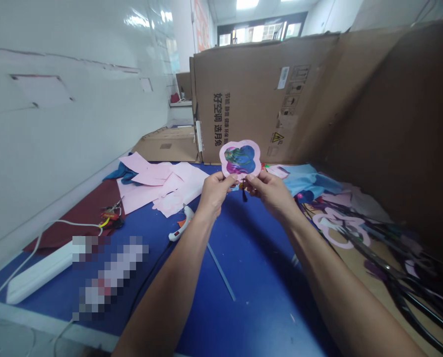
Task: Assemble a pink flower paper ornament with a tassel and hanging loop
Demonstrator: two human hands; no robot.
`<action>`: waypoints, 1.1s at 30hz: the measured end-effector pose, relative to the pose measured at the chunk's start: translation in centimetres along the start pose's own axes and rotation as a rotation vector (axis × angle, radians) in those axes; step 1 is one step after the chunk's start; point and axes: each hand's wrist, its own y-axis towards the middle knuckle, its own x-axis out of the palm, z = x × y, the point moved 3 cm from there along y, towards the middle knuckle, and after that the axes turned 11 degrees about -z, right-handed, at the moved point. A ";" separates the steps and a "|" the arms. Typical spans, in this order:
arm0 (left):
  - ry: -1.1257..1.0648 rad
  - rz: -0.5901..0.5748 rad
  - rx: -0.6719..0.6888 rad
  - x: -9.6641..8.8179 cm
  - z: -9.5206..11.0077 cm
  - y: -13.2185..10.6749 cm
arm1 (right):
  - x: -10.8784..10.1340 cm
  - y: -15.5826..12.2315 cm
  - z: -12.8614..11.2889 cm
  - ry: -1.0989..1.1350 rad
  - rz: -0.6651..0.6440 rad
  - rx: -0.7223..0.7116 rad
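Note:
Between both hands, a flower-shaped ornament (240, 159) is held up above the table. It has a pink scalloped border around a blue, green and magenta centre. My left hand (217, 192) pinches its lower left edge with the thumb in front. On the lower right edge, my right hand (269, 191) is closed in a similar pinch. A dark tassel (244, 194) hangs from the bottom of the ornament, between the hands. Below and left of my left hand, a white glue gun (181, 225) lies on the table.
The blue table (251, 307) carries pink sheets (159, 183) at the back left. Large black-handled scissors (388, 272) and a pink cutout frame (329, 233) lie among scraps on the right. A clear glue stick (221, 270) rests near the middle. Cardboard (258, 104) stands behind.

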 end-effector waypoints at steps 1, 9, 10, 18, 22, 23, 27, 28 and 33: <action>0.005 0.000 0.005 0.0 0.2 -0.1 | 0.1 0.0 0.0 -0.004 0.000 0.004; 0.008 -0.031 0.018 0.8 0.1 -0.3 | 0.3 -0.1 -0.7 -0.063 0.062 -0.075; 0.011 -0.031 0.016 0.9 0.0 -0.3 | 0.3 -0.2 -0.8 -0.058 0.057 -0.077; -0.014 -0.023 0.029 0.9 0.6 -0.4 | 0.2 0.0 -0.6 -0.020 0.021 -0.012; -0.015 -0.034 0.033 1.1 0.8 -0.6 | 0.4 0.0 -0.7 -0.032 0.034 -0.045; -0.008 -0.034 0.031 1.1 0.7 -0.6 | 0.4 0.0 -0.8 -0.034 0.044 -0.050; 0.024 -0.041 0.021 1.3 0.4 -0.6 | 0.6 -0.2 -1.0 -0.004 0.069 -0.044; 0.027 -0.054 0.023 1.4 0.3 -0.6 | 0.7 -0.2 -1.0 0.005 0.067 -0.041; 0.062 -0.076 0.077 1.4 0.3 -0.4 | 0.8 0.0 -0.8 0.011 0.057 -0.037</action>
